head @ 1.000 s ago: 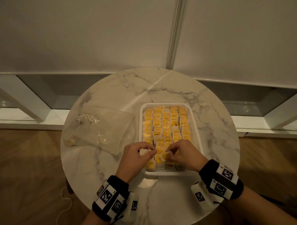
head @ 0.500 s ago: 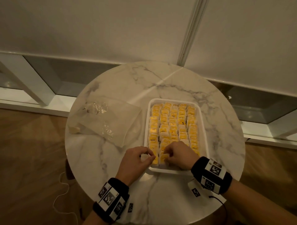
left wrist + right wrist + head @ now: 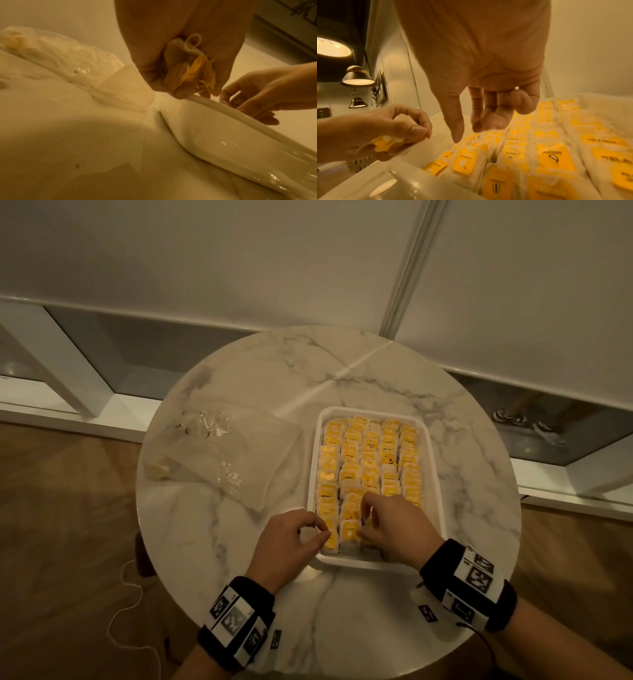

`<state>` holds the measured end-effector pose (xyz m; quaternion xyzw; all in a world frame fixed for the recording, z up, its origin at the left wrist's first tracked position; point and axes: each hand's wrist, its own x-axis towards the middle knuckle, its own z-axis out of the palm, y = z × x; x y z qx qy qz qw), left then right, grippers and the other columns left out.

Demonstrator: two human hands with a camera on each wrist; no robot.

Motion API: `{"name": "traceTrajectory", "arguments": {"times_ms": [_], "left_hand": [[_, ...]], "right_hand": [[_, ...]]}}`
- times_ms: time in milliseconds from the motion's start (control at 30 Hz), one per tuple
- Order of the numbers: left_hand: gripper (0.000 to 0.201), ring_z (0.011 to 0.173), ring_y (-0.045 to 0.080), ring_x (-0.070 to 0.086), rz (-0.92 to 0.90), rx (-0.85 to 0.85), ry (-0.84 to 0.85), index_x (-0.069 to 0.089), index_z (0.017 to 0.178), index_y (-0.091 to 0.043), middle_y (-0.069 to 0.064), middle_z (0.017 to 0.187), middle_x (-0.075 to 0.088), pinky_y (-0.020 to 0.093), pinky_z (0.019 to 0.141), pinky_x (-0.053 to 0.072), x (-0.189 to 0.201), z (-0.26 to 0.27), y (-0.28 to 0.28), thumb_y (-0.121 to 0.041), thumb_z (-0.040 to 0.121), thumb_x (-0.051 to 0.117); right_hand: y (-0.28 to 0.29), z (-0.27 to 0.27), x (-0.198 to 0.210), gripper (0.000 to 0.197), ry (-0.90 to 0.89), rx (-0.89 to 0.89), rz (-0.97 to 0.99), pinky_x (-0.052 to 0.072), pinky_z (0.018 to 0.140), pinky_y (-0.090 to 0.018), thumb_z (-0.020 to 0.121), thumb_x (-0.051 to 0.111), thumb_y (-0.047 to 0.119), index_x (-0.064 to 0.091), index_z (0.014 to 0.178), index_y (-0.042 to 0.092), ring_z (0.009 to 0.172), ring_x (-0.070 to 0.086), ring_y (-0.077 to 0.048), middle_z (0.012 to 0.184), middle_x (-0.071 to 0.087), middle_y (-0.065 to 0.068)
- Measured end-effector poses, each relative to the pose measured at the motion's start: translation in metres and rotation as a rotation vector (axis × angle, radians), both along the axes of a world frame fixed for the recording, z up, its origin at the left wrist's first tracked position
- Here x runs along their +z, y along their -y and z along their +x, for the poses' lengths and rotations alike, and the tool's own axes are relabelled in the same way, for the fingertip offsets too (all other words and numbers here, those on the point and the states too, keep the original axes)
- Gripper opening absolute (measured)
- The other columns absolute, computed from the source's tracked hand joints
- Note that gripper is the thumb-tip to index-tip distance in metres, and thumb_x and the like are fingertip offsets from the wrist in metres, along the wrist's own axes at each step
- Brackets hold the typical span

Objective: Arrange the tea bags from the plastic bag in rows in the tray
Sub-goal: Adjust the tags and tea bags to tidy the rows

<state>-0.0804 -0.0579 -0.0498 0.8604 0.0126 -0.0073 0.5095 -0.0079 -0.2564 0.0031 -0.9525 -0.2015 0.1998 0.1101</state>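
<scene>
Yellow-tagged tea bags point(image 3: 371, 463) fill white tray point(image 3: 434, 460), centre of bench point(image 3: 479, 460). Left hand point(image 3: 291, 537) at tray's near-left corner, fingers pinching spare bags point(image 3: 192, 70). Right hand point(image 3: 394, 525) fingers relaxed, empty, over near rows. Bags likely light, soft, crushable; pinch by body, avoid loose string. Plastic bag point(image 3: 219, 453) far left.
</scene>
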Motion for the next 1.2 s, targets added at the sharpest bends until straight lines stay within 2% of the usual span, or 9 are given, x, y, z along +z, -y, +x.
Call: {"name": "traceTrajectory", "arguments": {"times_ms": [133,233,367,500,600,700,867,1033,1200], "left_hand": [[0.020,0.082,0.004,0.063,0.000,-0.002,0.008,0.070,0.077,-0.033,-0.015,0.080,0.068,0.031,0.074,0.050,-0.001,0.000,0.000,-0.051,0.076,0.060],[0.018,0.081,0.005,0.063,0.013,-0.001,0.020,0.070,0.077,-0.033,-0.015,0.080,0.068,0.033,0.075,0.051,-0.002,0.000,0.000,-0.049,0.077,0.060],[0.014,0.081,0.005,0.064,0.021,0.005,0.033,0.070,0.077,-0.033,-0.015,0.079,0.068,0.036,0.076,0.052,-0.004,0.000,0.000,-0.045,0.078,0.063],[0.007,0.082,0.003,0.064,-0.020,0.039,0.015,0.072,0.077,-0.028,-0.016,0.080,0.069,0.025,0.076,0.050,-0.004,0.002,0.000,-0.031,0.083,0.071],[0.015,0.067,0.002,0.061,-0.192,0.088,-0.079,0.075,0.081,-0.020,-0.012,0.076,0.071,0.019,0.063,0.046,0.006,0.001,0.000,-0.025,0.093,0.067],[0.036,0.046,0.014,0.047,-0.517,0.219,-0.218,0.074,0.088,-0.007,-0.002,0.059,0.060,0.019,0.040,0.034,0.021,0.002,0.002,-0.029,0.103,0.048],[0.054,0.038,0.009,0.038,-1.081,0.311,-0.507,0.066,0.093,-0.005,0.006,0.062,0.051,0.013,0.033,0.020,0.040,0.005,0.013,-0.047,0.102,0.033],[0.053,0.034,0.008,0.040,-1.126,0.256,-0.644,0.065,0.082,-0.012,0.004,0.059,0.054,0.013,0.030,0.021,0.046,0.005,0.038,-0.054,0.099,0.037],[0.052,0.037,0.010,0.043,-1.097,0.109,-0.725,0.062,0.100,-0.011,0.002,0.059,0.054,0.011,0.031,0.021,0.052,0.005,0.055,-0.054,0.099,0.035]], "right_hand": [[0.003,-0.009,-0.004,0.010,-0.222,0.108,0.099,0.041,0.062,-0.017,0.092,0.062,0.024,0.071,0.095,0.023,0.067,0.053,-0.003,0.076,0.059,0.013],[-0.003,-0.005,-0.013,0.021,-0.317,0.117,0.089,0.043,0.069,-0.018,0.095,0.056,0.019,0.074,0.105,0.019,0.072,0.054,-0.003,0.089,0.067,0.008],[-0.011,0.006,-0.017,0.019,-0.389,0.087,0.070,0.042,0.062,-0.019,0.093,0.053,0.012,0.072,0.089,0.012,0.064,0.053,-0.004,0.076,0.062,0.009],[-0.014,0.006,-0.019,0.018,-0.451,0.073,0.076,0.040,0.054,-0.011,0.093,0.053,0.012,0.066,0.082,0.018,0.058,0.053,-0.003,0.073,0.062,0.005],[-0.013,0.004,-0.016,0.017,-0.467,0.045,0.110,0.043,0.056,-0.013,0.094,0.053,0.012,0.067,0.083,0.015,0.062,0.057,-0.009,0.076,0.064,0.001],[-0.009,0.000,-0.004,0.015,-0.359,0.013,0.228,0.051,0.068,-0.030,0.094,0.057,0.017,0.070,0.089,0.013,0.069,0.063,-0.014,0.078,0.066,0.001],[-0.016,-0.037,0.028,0.009,-0.070,0.053,0.670,0.050,0.065,-0.030,0.090,0.068,0.021,0.069,0.099,0.022,0.067,0.057,-0.011,0.076,0.063,0.005],[-0.015,-0.049,0.027,0.032,0.123,0.109,0.651,0.040,0.070,-0.016,0.088,0.069,0.026,0.064,0.119,0.027,0.078,0.044,0.009,0.094,0.046,0.013],[0.005,-0.044,0.026,0.007,0.170,-0.018,0.700,0.042,0.066,-0.023,0.090,0.065,0.025,0.072,0.094,0.023,0.074,0.049,0.001,0.087,0.050,0.009]]}}
